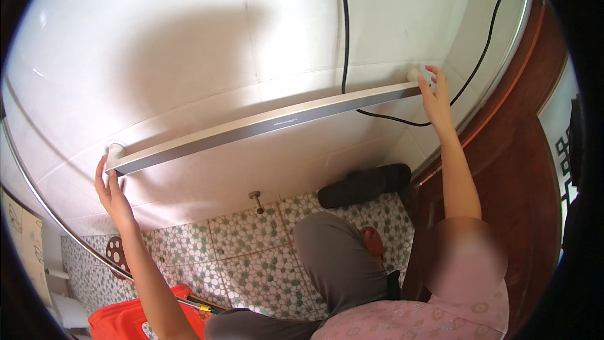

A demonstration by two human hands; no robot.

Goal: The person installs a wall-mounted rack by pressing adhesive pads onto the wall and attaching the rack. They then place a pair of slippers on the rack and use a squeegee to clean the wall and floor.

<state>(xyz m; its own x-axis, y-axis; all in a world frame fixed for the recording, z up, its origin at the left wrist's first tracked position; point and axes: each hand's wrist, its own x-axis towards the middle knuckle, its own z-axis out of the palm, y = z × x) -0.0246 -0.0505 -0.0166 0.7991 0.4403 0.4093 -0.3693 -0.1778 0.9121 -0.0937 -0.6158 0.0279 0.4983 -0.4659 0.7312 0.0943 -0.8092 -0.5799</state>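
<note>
Grey-faced, the long bar (226,138) spans nine to two o'clock; my left hand (113,194) grips one end, my right hand (436,99) the other. Behind, white wall mounts (115,150) line up: placing looks done, fastening I can't tell.

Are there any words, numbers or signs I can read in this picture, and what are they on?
Long bar: small pale lettering on its grey front, too small and blurred to read.
Cream panel at the far left: dark curly marks; I can't tell whether they are writing.
Pale surface at the far right: dark blocky shapes, too unclear to read.
No other text can be made out.
</note>
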